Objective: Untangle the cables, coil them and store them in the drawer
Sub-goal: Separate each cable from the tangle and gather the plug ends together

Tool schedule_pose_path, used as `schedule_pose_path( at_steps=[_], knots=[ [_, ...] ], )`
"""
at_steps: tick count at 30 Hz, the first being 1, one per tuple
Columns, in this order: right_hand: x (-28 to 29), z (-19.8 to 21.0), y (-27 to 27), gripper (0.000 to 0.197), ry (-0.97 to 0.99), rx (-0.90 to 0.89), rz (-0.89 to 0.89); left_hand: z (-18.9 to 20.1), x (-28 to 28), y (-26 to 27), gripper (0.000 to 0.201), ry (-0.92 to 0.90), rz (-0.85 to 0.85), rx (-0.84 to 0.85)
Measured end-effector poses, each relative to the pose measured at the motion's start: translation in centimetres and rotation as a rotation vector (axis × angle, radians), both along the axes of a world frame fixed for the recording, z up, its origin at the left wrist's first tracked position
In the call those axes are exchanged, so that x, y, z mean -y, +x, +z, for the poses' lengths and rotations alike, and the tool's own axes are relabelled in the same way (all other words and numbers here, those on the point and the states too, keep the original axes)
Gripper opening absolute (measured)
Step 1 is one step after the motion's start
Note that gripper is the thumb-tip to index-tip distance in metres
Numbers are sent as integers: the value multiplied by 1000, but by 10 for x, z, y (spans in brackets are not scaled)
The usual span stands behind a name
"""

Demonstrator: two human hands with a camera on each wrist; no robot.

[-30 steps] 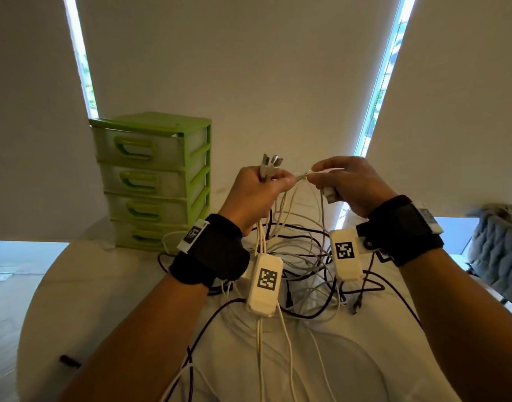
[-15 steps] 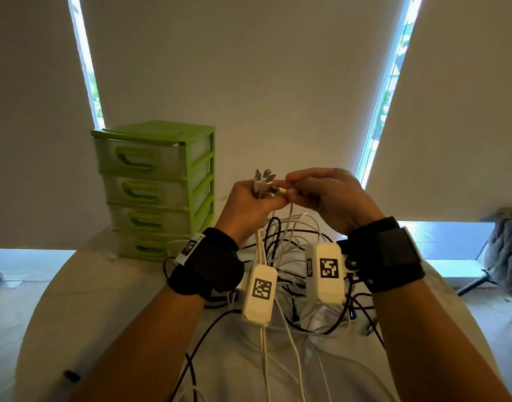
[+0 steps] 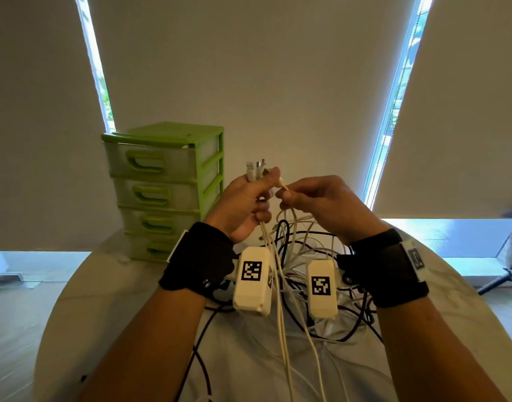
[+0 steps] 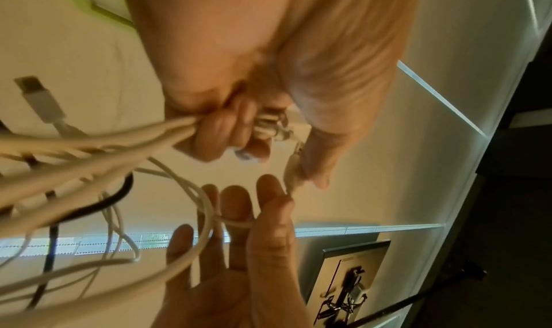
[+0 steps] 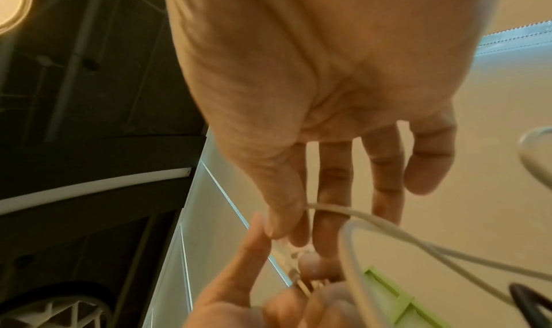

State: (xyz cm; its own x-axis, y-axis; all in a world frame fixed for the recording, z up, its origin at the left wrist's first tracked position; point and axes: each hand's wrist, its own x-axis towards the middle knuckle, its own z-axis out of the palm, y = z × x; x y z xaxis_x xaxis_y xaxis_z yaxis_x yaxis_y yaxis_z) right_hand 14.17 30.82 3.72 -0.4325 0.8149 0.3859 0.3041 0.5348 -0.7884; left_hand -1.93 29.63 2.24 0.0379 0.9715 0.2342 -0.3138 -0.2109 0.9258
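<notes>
- Left hand (image 3: pixel 243 204) fisted round white plug ends (image 3: pixel 256 172)
- right hand (image 3: pixel 315 201) pinching one white cable (image 3: pixel 283 187)
- green drawer unit (image 3: pixel 165 187) at 10 o'clock, black-and-white tangle (image 3: pixel 295 250) underneath

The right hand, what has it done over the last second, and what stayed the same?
The right hand closed in from the right and now pinches a thin white cable end right beside the left hand. The left hand still grips the bunch of white plug ends upright. The green plastic drawer unit stays shut.
</notes>
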Motion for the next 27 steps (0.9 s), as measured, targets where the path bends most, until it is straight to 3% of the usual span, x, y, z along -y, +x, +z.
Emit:
schedule_pose_path(
  at_steps=[5,9,11,13,15,18,22,27],
  knots=[
    [2,-5,-7,8,74,-101,-60,0,4,7,15,-24,-34,-42],
    [2,-4,-7,2,110,-15,-99,-2,5,11,21,-34,-22,-60],
    [1,0,-2,9,124,55,-139,-1,4,9,21,-32,-21,-20],
    [1,6,5,14,150,-8,-163,0,5,8,21,-8,-55,-29],
    [6,13,8,21,165,-104,-120,0,8,8,22,20,-107,-104],
    [12,15,6,33,163,-91,15,-1,14,14,28,56,-201,-206],
    [15,14,3,32,104,-90,171,-3,16,17,34,115,-337,-229],
    [16,17,1,26,204,-116,168,-1,18,16,41,153,-378,-313]
  ],
)
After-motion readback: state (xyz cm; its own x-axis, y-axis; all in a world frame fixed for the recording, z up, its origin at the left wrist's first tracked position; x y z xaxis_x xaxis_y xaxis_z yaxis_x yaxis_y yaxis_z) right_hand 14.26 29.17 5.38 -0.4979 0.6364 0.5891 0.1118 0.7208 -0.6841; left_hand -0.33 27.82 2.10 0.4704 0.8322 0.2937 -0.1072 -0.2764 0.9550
